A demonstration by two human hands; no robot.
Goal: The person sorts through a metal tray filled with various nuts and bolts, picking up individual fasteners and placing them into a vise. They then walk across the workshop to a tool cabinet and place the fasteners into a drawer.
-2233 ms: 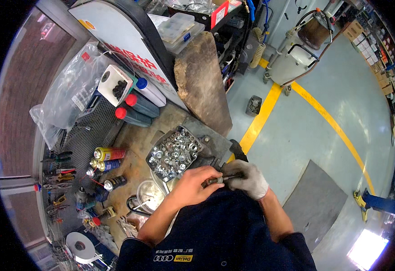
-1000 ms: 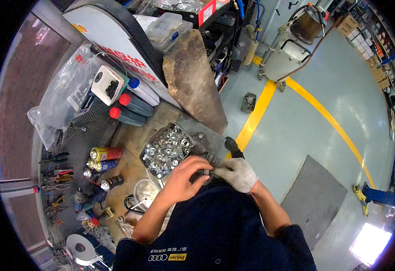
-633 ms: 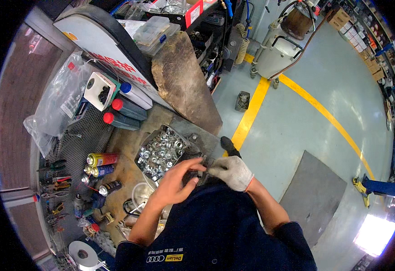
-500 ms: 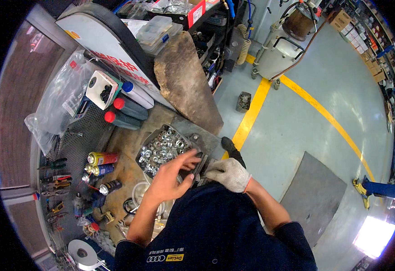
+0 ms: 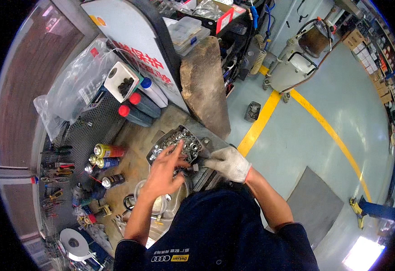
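Observation:
A dark tray (image 5: pixel 156 151) heaped with metal nuts and bolts (image 5: pixel 184 139) sits on the dirty workbench in front of me. My bare left hand (image 5: pixel 165 170) reaches over the tray's near side with its fingers spread, the fingertips touching the loose hardware. My right hand (image 5: pixel 228 162), in a white work glove, rests at the tray's right corner. Its fingers are curled around a small metal part (image 5: pixel 194 167), which is mostly hidden. My dark blue work jacket fills the lower middle of the view.
Spray cans (image 5: pixel 109 151) lie left of the tray and red-capped cartridges (image 5: pixel 136 108) behind it. A clear plastic bag (image 5: pixel 73 90) is at the back left. A brown slab (image 5: pixel 204 86) leans by the bench end. Hand tools (image 5: pixel 55 180), a tape roll (image 5: pixel 73 244) and a yellow floor line (image 5: pixel 260 122) are also in view.
Both hands were joined on the small part near my chest. My left hand has let go and stretched out over the tray with fingers apart; the gloved right hand stayed put.

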